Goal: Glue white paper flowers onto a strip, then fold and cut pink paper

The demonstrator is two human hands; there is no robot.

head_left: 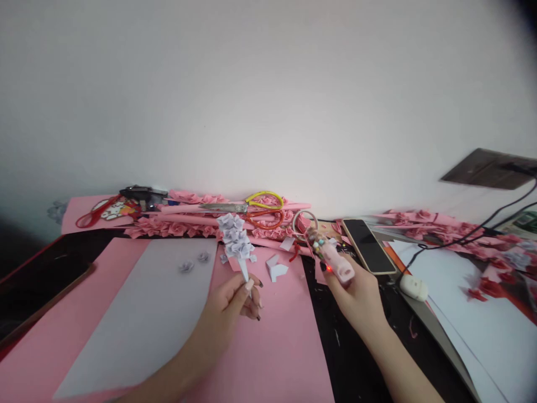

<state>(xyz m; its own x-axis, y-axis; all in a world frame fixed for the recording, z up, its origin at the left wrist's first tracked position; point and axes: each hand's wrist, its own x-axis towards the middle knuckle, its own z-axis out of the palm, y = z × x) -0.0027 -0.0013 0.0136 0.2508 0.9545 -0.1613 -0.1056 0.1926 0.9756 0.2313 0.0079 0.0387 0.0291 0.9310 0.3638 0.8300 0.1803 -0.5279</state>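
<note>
Clamping L fingers (238, 296) on flower stem (244, 270), R fingers (338, 289) on pink tool (335, 261), w/ phone (368, 246) nr, scissors (243, 207) behind.

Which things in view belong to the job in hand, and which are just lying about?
In the job:
- pale flower stem, left hand
- pink device, right hand
- probably loose flowers, scissors

Apparently lying about:
- cream-edged phone
- white case

Bare forearms (191, 352), left hand (235, 299) pale- and dark-nailed, right hand (357, 286) dark-nailed
</note>
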